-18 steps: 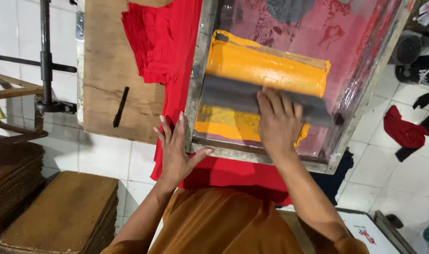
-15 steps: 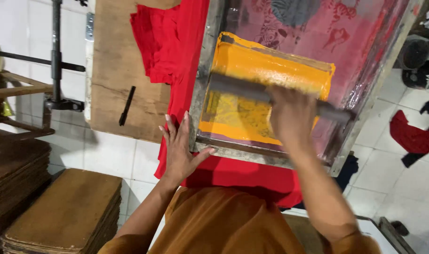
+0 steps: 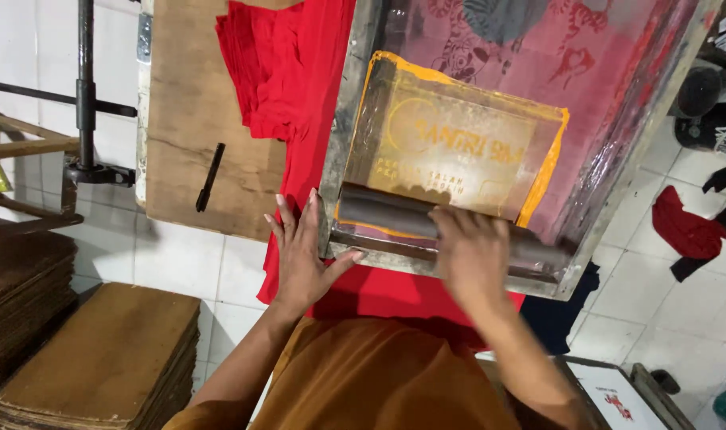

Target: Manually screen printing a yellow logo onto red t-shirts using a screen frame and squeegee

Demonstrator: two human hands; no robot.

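Observation:
A metal-framed printing screen point(image 3: 343, 151) lies over red cloth point(image 3: 307, 119) on a wooden board point(image 3: 180, 159). Its mesh shows a pinkish film with an orange-edged rectangle bearing a pale design point(image 3: 458, 143). My right hand point(image 3: 474, 255) grips a long grey squeegee point(image 3: 387, 213) at the near end of the screen. My left hand point(image 3: 303, 255) lies flat with fingers spread on the red cloth, its thumb against the frame's near left corner.
A black marker point(image 3: 209, 177) rests on the board's left part. Stacks of brown boards point(image 3: 100, 358) stand on the tiled floor at lower left. A dark metal stand point(image 3: 84, 103) rises at left. Red and dark garments point(image 3: 685, 231) lie on the floor at right.
My right hand has drawn the squeegee toward me from mid-screen to the near frame edge, wiping most orange ink off the design. My left hand stayed put.

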